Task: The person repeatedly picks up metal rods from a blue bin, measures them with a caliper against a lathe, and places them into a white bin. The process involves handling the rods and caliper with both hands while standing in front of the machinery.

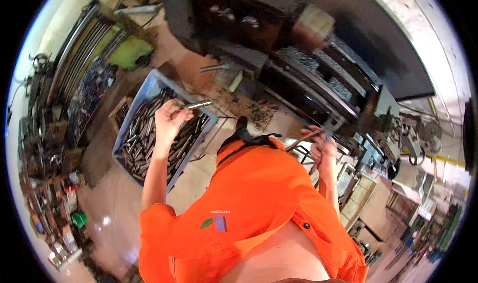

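Observation:
My left hand (172, 117) is closed in a pinch on a short, shiny metal rod (199, 104). It is over a blue plastic crate (213, 119) heaped with similar metal rods (144, 133). My right hand (322, 147) is closed around a thin brownish bar (301, 140) beside the front of a dark machine (269, 91). The bar slants down to the left out of that hand; its far end and exact kind are hard to make out. Some of the right fingers are blurred.
Dark scraps litter the floor (254, 114) in front of the machine. A grey metal pipe-shaped piece (213, 68) lies near the machine's base. A rack with long bars (82, 49) stands at the left, and a green bin-like object (130, 51) beside it. Cluttered shelves (57, 208) line the lower left.

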